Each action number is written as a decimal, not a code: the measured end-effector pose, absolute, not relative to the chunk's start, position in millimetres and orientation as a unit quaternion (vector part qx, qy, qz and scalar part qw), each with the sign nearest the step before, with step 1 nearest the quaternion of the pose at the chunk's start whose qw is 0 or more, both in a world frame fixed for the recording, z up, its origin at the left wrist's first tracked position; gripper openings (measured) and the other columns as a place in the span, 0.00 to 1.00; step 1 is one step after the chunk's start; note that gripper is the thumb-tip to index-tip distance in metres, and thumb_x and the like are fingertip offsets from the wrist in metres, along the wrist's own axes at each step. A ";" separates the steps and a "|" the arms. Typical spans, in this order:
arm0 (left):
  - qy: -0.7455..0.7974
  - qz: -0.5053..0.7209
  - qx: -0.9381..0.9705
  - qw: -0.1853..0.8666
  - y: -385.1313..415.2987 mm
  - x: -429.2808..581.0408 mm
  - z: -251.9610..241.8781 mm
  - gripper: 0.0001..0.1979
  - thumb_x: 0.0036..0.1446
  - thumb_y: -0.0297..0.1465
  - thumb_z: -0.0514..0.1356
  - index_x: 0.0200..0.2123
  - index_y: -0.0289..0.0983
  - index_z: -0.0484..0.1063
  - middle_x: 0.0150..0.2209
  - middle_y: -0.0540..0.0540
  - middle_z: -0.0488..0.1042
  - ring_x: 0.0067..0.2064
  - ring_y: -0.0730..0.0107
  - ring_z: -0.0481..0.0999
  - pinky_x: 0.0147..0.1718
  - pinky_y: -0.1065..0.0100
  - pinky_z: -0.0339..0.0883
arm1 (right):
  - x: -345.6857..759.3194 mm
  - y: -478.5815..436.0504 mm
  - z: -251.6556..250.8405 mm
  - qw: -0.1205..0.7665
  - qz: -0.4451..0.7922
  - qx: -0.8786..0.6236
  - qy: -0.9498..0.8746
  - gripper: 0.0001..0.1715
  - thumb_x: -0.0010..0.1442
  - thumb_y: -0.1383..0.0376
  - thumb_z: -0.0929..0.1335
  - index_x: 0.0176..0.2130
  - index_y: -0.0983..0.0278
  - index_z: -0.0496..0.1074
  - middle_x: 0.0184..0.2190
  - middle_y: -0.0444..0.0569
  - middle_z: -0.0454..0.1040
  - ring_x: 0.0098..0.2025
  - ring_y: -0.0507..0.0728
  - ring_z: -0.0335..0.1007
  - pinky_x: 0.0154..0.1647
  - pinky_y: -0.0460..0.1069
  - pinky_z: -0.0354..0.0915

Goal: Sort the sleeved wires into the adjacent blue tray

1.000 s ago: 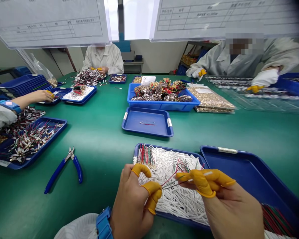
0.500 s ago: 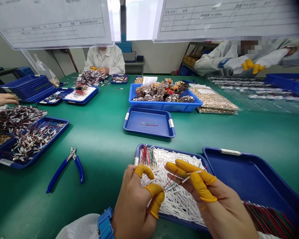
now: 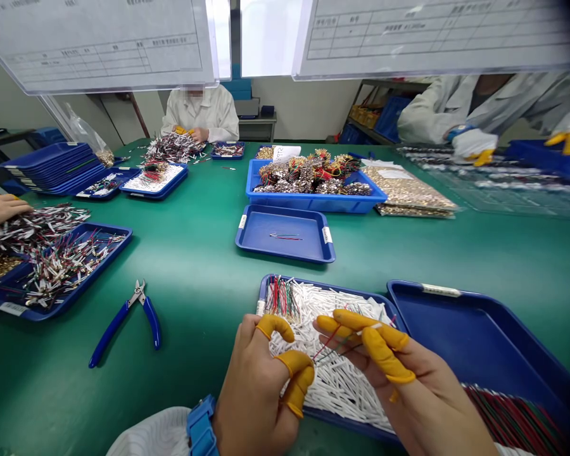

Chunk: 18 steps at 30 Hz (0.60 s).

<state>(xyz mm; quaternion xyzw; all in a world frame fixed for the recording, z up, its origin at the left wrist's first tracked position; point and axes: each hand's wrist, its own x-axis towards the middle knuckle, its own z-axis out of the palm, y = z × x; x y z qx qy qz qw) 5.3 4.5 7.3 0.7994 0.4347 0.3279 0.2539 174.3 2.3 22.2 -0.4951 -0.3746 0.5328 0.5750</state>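
Note:
My left hand (image 3: 261, 386), in yellow finger cots, pinches thin red and dark wires (image 3: 330, 342) between thumb and forefinger. The wires run across to my right hand (image 3: 408, 392), whose thumb and fingers are closed on a short white tube (image 3: 373, 328). Whether the wire ends are inside the tube is hidden by my fingers. Both hands hover above a blue tray (image 3: 262, 286) filled with loose white tubes (image 3: 346, 386). A bunch of red, green and black wires (image 3: 282, 297) lies in its far left corner.
Blue-handled cutters (image 3: 123, 323) lie at left. A blue tray (image 3: 456, 323) at right has long red and green wires (image 3: 513, 418) near it. Farther off are a tray (image 3: 285, 252) with a few wires and a bin (image 3: 313, 202) of metal-tipped bundles. Co-workers sit around the table.
The white tube shows less between my right fingers, and the wires there have shifted slightly. My left hand barely moved. The right co-worker's hands came down and apart; the left co-worker's hand lowered onto the pile.

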 end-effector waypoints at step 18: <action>0.437 0.333 0.795 0.259 4.0 5.5 6.3 0.09 0.58 0.23 0.55 0.37 0.38 0.74 0.40 0.40 0.65 0.43 0.54 0.63 0.39 0.53 0.66 | 180.7 0.7 16.0 0.496 0.533 -0.542 -0.421 0.15 0.48 0.52 0.74 0.33 0.57 0.82 0.38 0.54 0.82 0.42 0.65 0.78 0.46 0.57 0.72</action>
